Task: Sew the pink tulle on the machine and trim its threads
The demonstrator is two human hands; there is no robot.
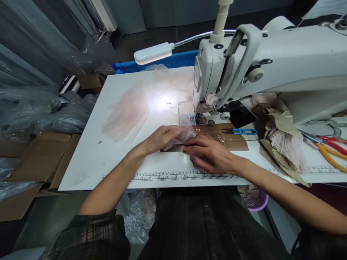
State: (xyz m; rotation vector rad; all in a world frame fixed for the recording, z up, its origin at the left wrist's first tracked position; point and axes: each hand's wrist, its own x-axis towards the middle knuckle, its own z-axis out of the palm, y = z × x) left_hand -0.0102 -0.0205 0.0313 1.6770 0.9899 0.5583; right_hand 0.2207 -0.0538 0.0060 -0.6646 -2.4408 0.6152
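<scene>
My left hand (162, 139) is closed in a pinch on a piece of sheer pale pink fabric (186, 135), bunched up in front of the sewing machine's needle area. The fingers of my right hand (213, 153) bend in at the fabric's lower right edge and grip it there; the thumb is hidden. Beneath both hands lies a brown cardboard strip (235, 145), taped to the table. Just behind the fabric stands the presser foot (199, 117) of the white sewing machine (208, 72). Blue thread snips (244, 131) rest on the strip to the right.
More sheer pink fabric (127, 113) is spread on the white table (89, 162) at left. A lamp (154, 53) lights the middle. A ruler tape (173, 176) runs along the front edge. Pale ruffled trim (287, 148) and orange-handled scissors (329, 155) lie right; cardboard boxes (43, 155) stand left.
</scene>
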